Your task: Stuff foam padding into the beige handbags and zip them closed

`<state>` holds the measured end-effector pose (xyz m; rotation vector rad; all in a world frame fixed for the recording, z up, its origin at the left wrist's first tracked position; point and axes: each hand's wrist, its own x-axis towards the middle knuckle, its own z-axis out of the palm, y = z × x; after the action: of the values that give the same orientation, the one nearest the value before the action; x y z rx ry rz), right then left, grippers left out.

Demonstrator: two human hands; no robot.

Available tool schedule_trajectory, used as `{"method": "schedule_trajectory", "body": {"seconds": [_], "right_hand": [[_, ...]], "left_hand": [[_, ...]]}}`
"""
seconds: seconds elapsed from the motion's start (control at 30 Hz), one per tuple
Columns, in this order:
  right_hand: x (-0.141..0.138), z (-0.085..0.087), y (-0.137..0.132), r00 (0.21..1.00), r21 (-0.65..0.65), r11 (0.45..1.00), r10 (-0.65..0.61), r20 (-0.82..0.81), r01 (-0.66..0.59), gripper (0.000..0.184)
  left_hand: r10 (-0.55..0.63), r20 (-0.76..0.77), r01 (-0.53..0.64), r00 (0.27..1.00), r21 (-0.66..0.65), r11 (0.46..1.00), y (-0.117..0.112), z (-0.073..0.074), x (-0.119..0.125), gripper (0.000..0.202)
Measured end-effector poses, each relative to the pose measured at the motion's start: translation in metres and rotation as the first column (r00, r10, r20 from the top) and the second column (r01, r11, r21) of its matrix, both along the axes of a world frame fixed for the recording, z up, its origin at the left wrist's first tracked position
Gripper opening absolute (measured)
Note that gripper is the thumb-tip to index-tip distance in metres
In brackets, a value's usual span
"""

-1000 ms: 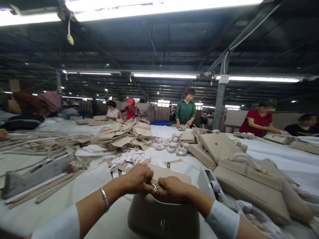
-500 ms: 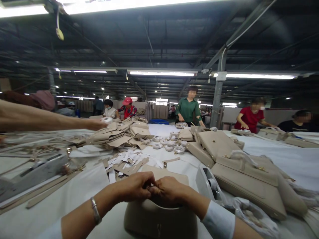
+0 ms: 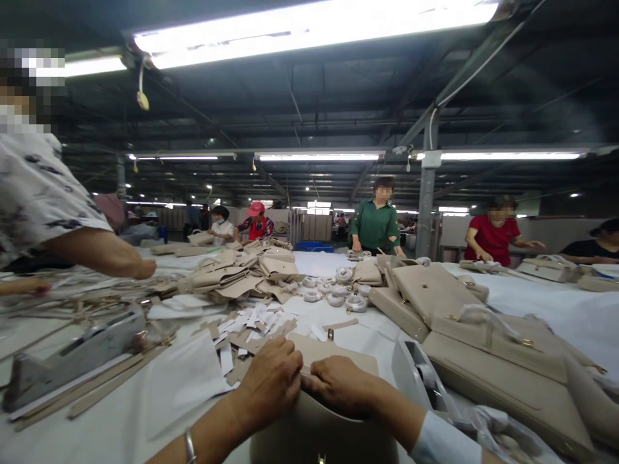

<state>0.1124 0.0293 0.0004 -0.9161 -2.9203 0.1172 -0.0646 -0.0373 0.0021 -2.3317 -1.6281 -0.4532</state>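
Bag (image 3: 324,435) is at the near middle of the surface (image 3: 116,428), base out of view, mouth upward, flap (image 3: 345,353) laid open toward the far side. Its long axis runs left to right. The front, with a metal fitting (image 3: 322,459), faces near; the clasp (image 3: 331,334) on the flap's edge points far. The left hand (image 3: 271,379) and right hand (image 3: 342,386) are side by side at the mouth, each grip drawn in and pinching the bag there; the exact part pinched is hidden. Handling, as judged: light, stiff enough to keep its shape, yielding at the mouth; smooth, slightly slippery, not fragile but liable to scuff. Advised hold: the mouth's edge or both ends, clear of the metal.
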Motion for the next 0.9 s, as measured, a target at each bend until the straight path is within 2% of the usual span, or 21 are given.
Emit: {"method": "schedule_trajectory", "body": {"seconds": [0.13, 0.27, 0.33, 0.43, 0.6, 0.67, 0.73, 0.8, 0.87, 0.9], "right_hand": [[0.001, 0.0, -0.006, 0.999, 0.015, 0.999, -0.041, 0.002, 0.041, 0.041], [0.002, -0.003, -0.007, 0.999, 0.001, 0.999, -0.038, -0.004, 0.038, 0.04], [0.001, -0.004, -0.006, 0.999, -0.011, 0.999, -0.035, -0.011, 0.035, 0.038], [0.001, -0.003, -0.004, 0.999, -0.007, 0.999, -0.032, -0.021, 0.032, 0.035], [0.002, 0.001, -0.007, 1.0, 0.017, 0.999, -0.03, -0.006, 0.03, 0.033], [0.003, 0.001, -0.008, 1.0, -0.001, 1.0, -0.024, 0.0, 0.024, 0.036], [0.003, -0.001, -0.008, 1.0, -0.02, 1.0, -0.013, 0.009, 0.013, 0.04], [0.003, -0.002, -0.007, 1.0, -0.033, 0.999, -0.001, 0.023, 0.001, 0.043], [0.002, -0.002, -0.007, 0.999, -0.031, 0.999, 0.008, 0.043, -0.007, 0.042], [0.002, -0.001, -0.009, 0.999, -0.024, 1.0, 0.009, 0.052, -0.008, 0.041]], "left_hand": [[0.119, -0.089, -0.129, 0.989, -0.114, 0.985, -0.005, 0.015, 0.012, 0.013], [0.137, -0.161, -0.175, 0.977, -0.251, 0.952, -0.011, 0.036, 0.025, 0.022], [0.138, -0.206, -0.189, 0.969, -0.254, 0.949, -0.011, 0.043, 0.033, 0.022], [0.142, -0.248, -0.197, 0.958, -0.215, 0.956, -0.006, 0.044, 0.043, 0.021], [0.08, -0.3, -0.131, 0.951, -0.155, 0.979, -0.004, 0.035, 0.044, 0.019], [0.006, -0.342, -0.053, 0.94, -0.13, 0.99, -0.008, 0.032, 0.037, 0.023], [-0.103, -0.428, 0.071, 0.898, -0.089, 0.993, -0.01, 0.032, 0.029, 0.023], [-0.197, -0.459, 0.145, 0.866, -0.147, 0.978, -0.009, 0.037, 0.02, 0.022], [-0.213, -0.393, 0.114, 0.894, -0.26, 0.959, -0.006, 0.046, 0.013, 0.019], [-0.174, -0.33, 0.064, 0.928, -0.319, 0.945, -0.005, 0.051, 0.01, 0.018]]}}
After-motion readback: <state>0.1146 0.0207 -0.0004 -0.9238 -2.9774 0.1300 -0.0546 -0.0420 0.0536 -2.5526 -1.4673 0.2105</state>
